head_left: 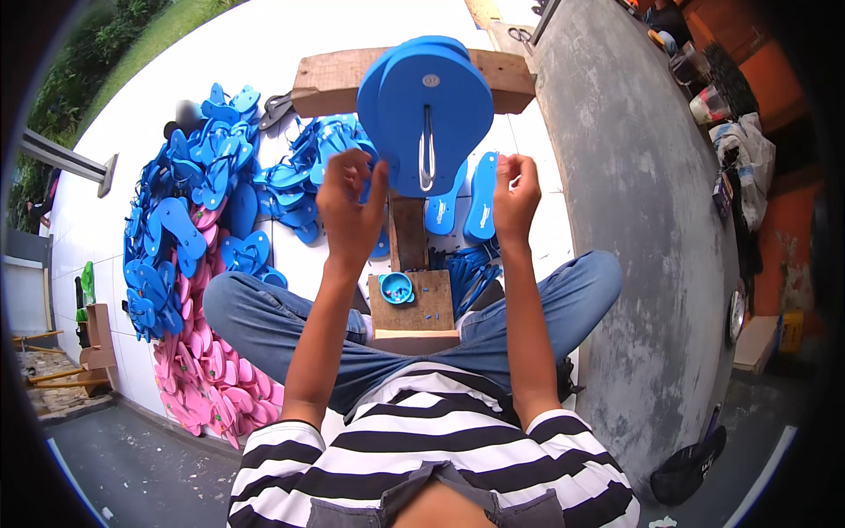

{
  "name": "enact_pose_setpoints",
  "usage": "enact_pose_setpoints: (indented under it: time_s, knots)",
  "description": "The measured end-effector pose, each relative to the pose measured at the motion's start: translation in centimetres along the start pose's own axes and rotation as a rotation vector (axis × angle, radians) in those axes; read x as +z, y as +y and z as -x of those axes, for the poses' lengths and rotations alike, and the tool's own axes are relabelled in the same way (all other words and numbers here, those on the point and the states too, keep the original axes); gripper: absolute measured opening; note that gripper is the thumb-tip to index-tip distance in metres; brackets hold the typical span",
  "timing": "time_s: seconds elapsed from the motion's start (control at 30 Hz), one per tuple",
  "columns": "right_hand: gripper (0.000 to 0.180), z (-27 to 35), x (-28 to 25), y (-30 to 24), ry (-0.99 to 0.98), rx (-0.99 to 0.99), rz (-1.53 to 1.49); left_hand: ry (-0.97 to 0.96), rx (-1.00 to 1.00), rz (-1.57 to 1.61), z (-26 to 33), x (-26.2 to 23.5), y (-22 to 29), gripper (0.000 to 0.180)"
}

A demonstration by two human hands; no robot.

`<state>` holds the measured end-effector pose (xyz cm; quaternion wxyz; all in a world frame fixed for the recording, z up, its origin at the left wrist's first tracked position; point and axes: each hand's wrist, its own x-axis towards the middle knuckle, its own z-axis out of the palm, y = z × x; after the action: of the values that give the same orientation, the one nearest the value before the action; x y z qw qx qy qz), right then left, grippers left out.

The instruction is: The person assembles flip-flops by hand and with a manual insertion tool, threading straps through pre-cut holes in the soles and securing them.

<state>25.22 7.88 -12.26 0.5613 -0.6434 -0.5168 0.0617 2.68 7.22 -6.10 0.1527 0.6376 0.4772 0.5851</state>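
Note:
A blue flip-flop sole (418, 97) stands in front of me at a wooden crossbar (327, 81), with another blue sole partly hidden behind it. A thin looped metal rod (428, 158) runs down over its face from a slot. To its left, my left hand (350, 198) is raised, fingers bent and thumb apart, nothing visible in it. My right hand (518, 198) is up on the other side, clear of the sole, its fingers curled closed; what they hold, if anything, is hidden. Loose blue soles (481, 198) lie on the floor beyond it.
Blue straps (466, 280) lie beside the stand's wooden base (431, 304), which bears a small blue bowl (396, 288). Piles of blue flip-flops (180, 224) and pink flip-flops (216, 374) spread on the left. A grey concrete ledge (638, 229) runs along my right.

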Motion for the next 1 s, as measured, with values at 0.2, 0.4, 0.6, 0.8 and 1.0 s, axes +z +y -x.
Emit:
enact_pose_setpoints:
  time_s: [0.2,0.4,0.6,0.8,1.0]
  knots:
    - [0.047,14.4,1.3,15.0,-1.26,0.641,0.958,-0.658,-0.141,-0.206,11.1,1.9,-7.3,0.016]
    - [0.031,19.5,3.1,14.8,-1.322,0.886,0.876,-1.021,-0.16,-0.276,15.0,4.0,-8.0,0.022]
    - [0.023,19.7,3.3,18.9,-1.351,0.998,0.791,-1.083,-0.192,-0.301,15.2,4.2,-8.5,0.024]
    - [0.045,12.0,-0.8,13.1,-1.151,0.832,0.759,-1.082,-0.225,-0.245,15.9,4.2,-8.8,0.031]
    - [0.055,7.7,-4.7,12.0,-0.961,0.837,0.636,-1.202,-0.284,0.142,20.0,6.4,-8.9,0.085]
